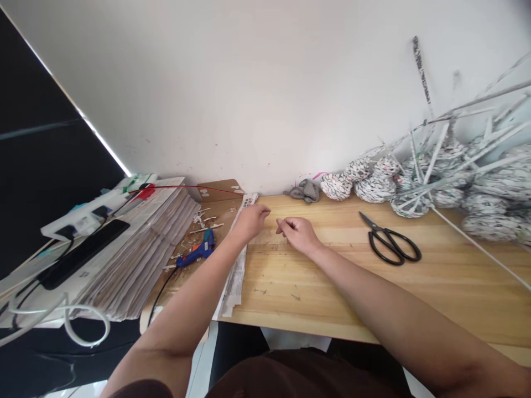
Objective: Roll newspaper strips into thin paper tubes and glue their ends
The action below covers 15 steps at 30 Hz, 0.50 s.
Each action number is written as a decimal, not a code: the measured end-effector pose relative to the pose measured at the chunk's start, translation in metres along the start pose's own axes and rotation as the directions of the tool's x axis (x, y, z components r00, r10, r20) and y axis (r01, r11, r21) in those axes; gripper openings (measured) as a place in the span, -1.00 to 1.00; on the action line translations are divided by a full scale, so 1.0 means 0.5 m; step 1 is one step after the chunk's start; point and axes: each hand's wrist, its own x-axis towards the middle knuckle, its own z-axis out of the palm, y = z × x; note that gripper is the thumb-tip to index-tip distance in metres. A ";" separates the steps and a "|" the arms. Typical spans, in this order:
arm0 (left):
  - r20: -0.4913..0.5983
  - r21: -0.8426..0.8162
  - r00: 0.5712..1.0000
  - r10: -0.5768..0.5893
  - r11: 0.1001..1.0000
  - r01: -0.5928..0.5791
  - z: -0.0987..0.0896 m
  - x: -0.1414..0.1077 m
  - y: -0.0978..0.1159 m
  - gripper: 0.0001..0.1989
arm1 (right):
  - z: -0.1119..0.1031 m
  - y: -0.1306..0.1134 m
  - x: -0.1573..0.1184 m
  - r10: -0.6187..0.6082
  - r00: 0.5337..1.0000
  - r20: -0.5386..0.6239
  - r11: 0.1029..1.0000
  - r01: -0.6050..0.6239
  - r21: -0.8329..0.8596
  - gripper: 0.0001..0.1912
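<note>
My left hand [252,219] hovers over the wooden table beside a strip of stacked newsprint [236,276]. Its fingers are pressed together, and I cannot make out anything in them. Close to its right, my right hand [299,234] is closed in a pinch of thumb and fingers. Whatever it may hold is hidden or too small to name. The two hands are a short gap apart. A thin red rod or wire [194,187] runs from the left pile towards the top of the newsprint strips, behind my left hand.
Black-handled scissors [390,239] lie on the right. Woven paper pieces [377,179] with long paper sticks line the wall, near a grey cloth [306,190]. To the left are a blue glue gun [199,251], a newspaper stack [141,249], a power strip [83,215] and a black phone-like slab [87,253].
</note>
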 end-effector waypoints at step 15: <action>-0.011 -0.268 0.991 0.132 0.955 -0.130 0.134 0.218 0.148 -0.74 | -0.011 0.033 0.030 0.163 0.916 -0.368 0.921 -0.007 0.390 -0.39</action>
